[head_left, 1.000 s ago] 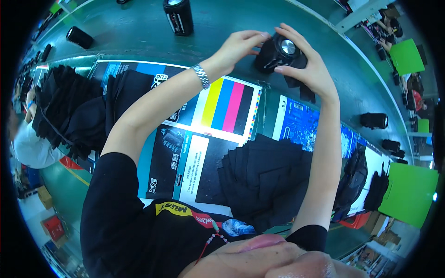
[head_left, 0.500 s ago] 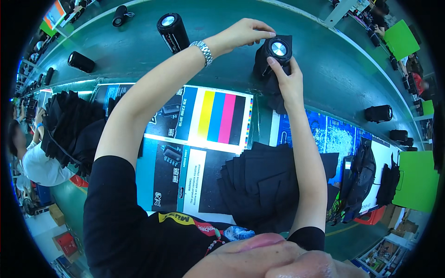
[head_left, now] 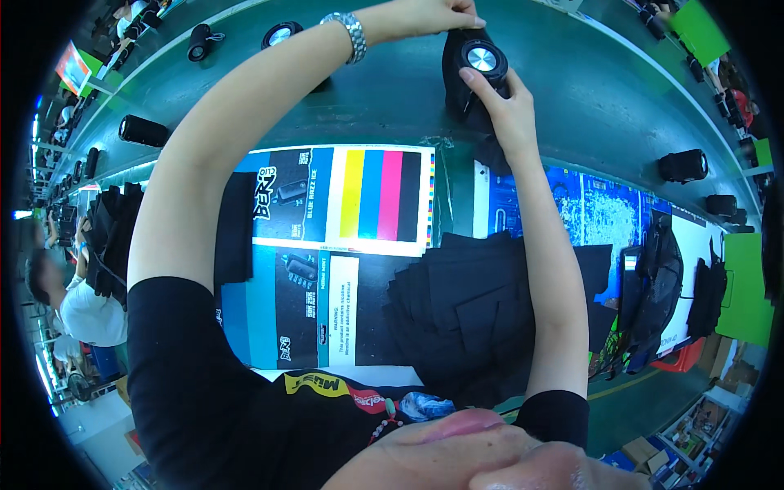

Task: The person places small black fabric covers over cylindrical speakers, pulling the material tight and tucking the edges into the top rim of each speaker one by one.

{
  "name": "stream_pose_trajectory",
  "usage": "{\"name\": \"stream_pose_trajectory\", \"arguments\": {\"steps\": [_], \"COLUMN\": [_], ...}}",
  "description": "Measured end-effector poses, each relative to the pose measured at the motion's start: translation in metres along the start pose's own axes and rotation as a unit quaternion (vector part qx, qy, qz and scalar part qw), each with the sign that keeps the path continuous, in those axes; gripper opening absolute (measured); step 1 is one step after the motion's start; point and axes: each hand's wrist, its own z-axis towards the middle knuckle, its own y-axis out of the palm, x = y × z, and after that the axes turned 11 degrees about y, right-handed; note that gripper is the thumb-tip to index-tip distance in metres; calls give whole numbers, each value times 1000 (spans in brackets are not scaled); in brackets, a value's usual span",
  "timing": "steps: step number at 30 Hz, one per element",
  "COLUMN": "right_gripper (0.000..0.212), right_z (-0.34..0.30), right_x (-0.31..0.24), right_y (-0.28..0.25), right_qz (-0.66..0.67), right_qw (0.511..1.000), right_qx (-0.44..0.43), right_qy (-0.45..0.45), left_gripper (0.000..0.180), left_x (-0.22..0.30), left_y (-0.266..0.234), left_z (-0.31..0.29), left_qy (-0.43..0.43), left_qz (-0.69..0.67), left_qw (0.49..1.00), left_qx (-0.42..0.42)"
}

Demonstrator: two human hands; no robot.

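A black cylindrical speaker (head_left: 482,57) with a shiny silver disc on its end is at the top middle, partly wrapped in a black cloth pouch (head_left: 455,77). My right hand (head_left: 513,114) grips the speaker from the near side, thumb by the disc and fingers round its right. At the upper edge my left hand (head_left: 429,16) has its fingers pinched together on the pouch's far edge. How far the cloth reaches round the speaker's far side is hidden. Below my right hand, a pile of flat black cloth pouches (head_left: 465,310) lies on printed sheets.
More black speakers lie along the green conveyor (head_left: 367,98): one at the left (head_left: 143,131), one at the right (head_left: 683,166), one behind my left forearm (head_left: 280,34). Black cloth (head_left: 114,237) is heaped at the left, near a co-worker in white (head_left: 94,310). A black bag (head_left: 653,278) rests at the right.
Both hands have moved farther up the view with the speaker and pouch, the left nearer the upper edge. The view has shifted slightly; the far speaker is now mostly behind my left forearm.
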Motion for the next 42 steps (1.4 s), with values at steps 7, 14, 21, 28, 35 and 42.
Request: {"name": "stream_pose_trajectory", "arguments": {"steps": [7,14,21,28,35,42], "right_gripper": [59,64,68,59,59,65], "right_z": [-4,1,3,7,-6,-5], "right_x": [10,19,21,17,7,14], "right_y": [-10,-21,-16,-21,-31,-24], "right_qz": [36,-60,-82,-76,-50,40], "right_qw": [999,998,993,993,998,994], "right_qx": [8,10,72,62,-14,-73], "right_qy": [5,25,-41,-68,19,68], "left_gripper": [60,47,37,38,49,53], "left_x": [32,22,12,7,29,-25], "left_y": [-5,25,29,32,40,47], "left_z": [9,-3,14,16,4,-13], "left_qy": [-237,-285,2,2,-284,-326], "left_qz": [18,-199,74,-14,-222,-461], "left_qw": [955,932,997,1000,930,807], "left_qx": [-175,-99,-3,-16,-67,170]}}
